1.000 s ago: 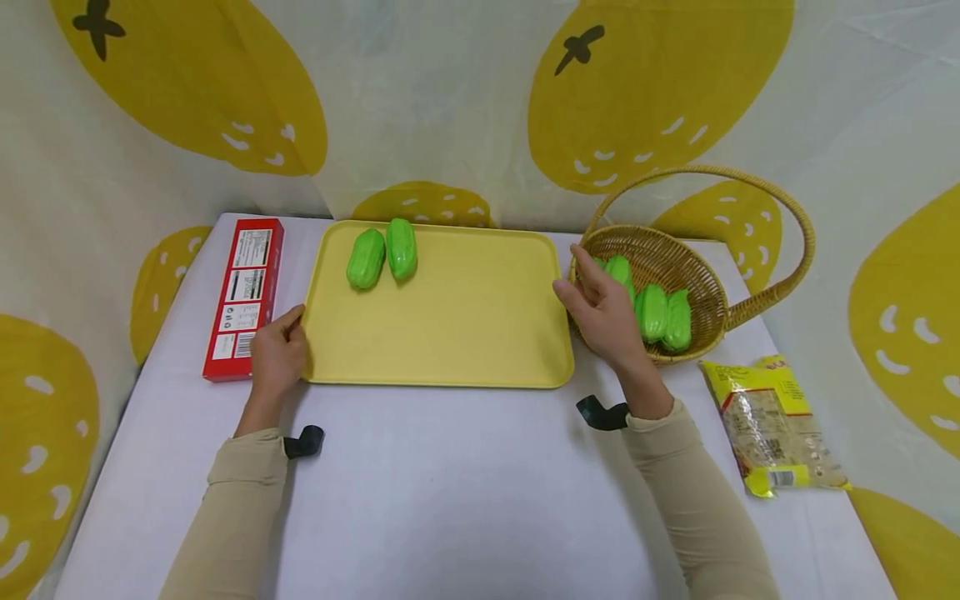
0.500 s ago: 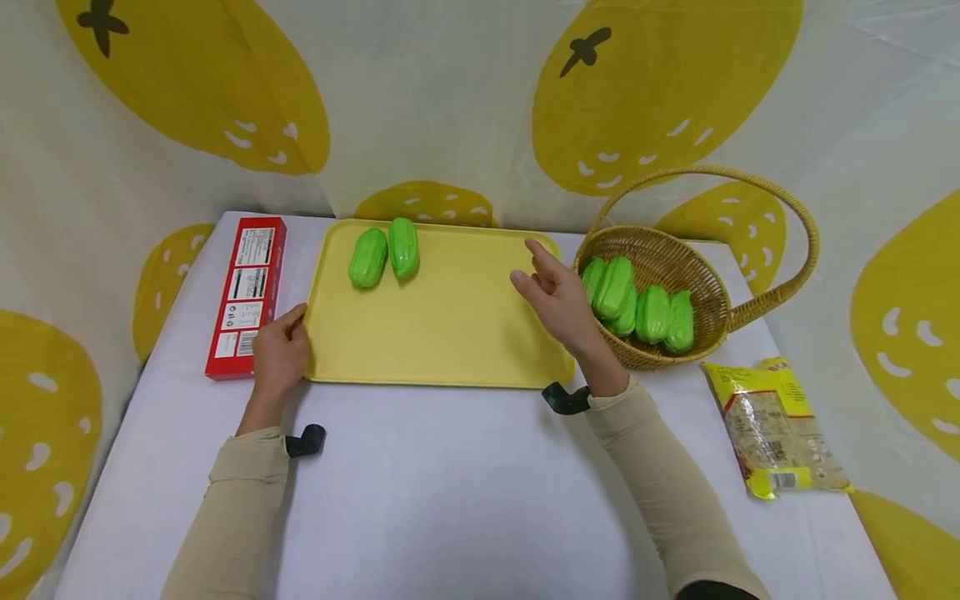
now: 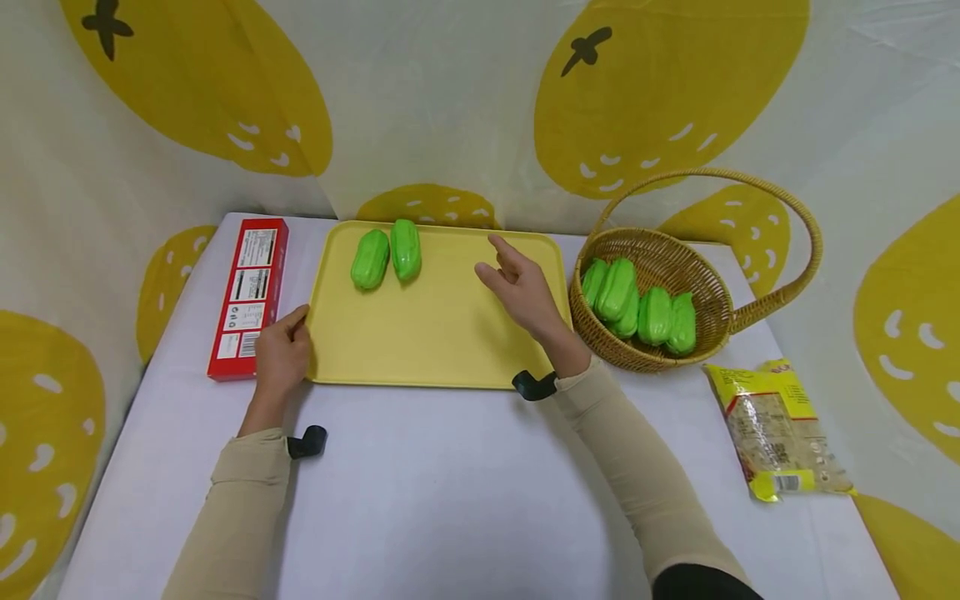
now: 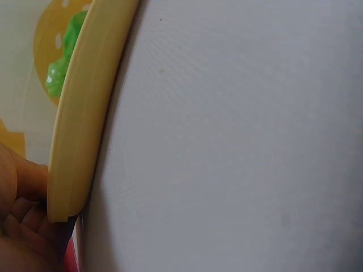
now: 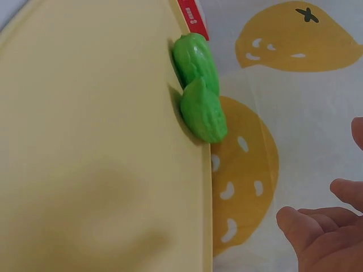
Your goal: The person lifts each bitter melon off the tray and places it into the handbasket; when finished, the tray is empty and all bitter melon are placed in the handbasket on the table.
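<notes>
A yellow rectangular tray (image 3: 427, 333) lies on the table. My left hand (image 3: 282, 354) grips its left edge; in the left wrist view the thumb of that hand (image 4: 22, 215) presses on the rim (image 4: 82, 124), with fingers curled beneath. Over the tray's right half hovers my right hand (image 3: 528, 296), fingers spread loosely around nothing. Two glossy green ribbed vegetable-like pieces, one left (image 3: 370, 260) and one right (image 3: 406, 250), lie side by side at the tray's back left. The wicker basket (image 3: 675, 258) right of the tray holds several similar green pieces (image 3: 617, 287).
A red box (image 3: 247, 300) lies left of the tray, close to my left hand. At the table's right edge is a yellow and clear food packet (image 3: 776, 429). The basket's tall handle (image 3: 806, 225) leans to the right. A patterned cloth (image 3: 435, 100) hangs behind.
My right hand has moved left from the basket's edge to above the tray, holding nothing throughout. My left hand keeps its place on the tray's edge.
</notes>
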`<action>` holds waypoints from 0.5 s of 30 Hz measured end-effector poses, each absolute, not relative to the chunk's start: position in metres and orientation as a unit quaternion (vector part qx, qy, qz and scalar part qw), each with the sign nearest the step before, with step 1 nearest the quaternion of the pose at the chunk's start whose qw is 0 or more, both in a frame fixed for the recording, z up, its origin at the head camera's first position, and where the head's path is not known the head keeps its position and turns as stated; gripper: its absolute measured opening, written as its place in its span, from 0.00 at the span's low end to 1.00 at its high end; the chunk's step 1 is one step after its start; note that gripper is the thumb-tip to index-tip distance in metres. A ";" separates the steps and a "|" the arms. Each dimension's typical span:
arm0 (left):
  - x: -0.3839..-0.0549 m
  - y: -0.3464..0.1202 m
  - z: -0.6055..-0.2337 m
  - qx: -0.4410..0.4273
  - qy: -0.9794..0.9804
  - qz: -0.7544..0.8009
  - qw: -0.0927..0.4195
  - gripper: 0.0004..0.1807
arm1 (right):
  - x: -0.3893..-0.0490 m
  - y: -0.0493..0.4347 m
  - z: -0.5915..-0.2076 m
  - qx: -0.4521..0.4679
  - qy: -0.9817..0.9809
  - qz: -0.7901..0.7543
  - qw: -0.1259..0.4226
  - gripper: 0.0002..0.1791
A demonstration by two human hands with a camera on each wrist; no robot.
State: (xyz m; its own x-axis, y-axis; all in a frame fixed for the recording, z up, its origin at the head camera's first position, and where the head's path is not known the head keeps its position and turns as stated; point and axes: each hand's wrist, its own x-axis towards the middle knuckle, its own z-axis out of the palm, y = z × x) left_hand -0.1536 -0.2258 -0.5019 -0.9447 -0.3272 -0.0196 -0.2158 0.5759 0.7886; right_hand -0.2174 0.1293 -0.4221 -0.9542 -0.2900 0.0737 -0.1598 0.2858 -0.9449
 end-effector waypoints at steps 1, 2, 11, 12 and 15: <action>-0.154 -0.226 -0.502 0.151 -0.886 -0.433 0.069 0.23 | -0.219 0.127 -0.423 -0.141 0.800 -0.580 0.058 0.34; -0.154 -0.226 -0.502 0.150 -0.886 -0.433 0.072 0.23 | -0.220 0.125 -0.424 -0.141 0.800 -0.580 0.060 0.34; -0.153 -0.227 -0.503 0.147 -0.888 -0.429 0.077 0.23 | -0.230 0.102 -0.432 -0.139 0.804 -0.572 0.077 0.35; -0.153 -0.227 -0.503 0.147 -0.888 -0.429 0.077 0.23 | -0.231 0.099 -0.433 -0.137 0.807 -0.569 0.079 0.35; -0.153 -0.227 -0.504 0.147 -0.888 -0.429 0.078 0.23 | -0.235 0.092 -0.437 -0.133 0.812 -0.562 0.084 0.35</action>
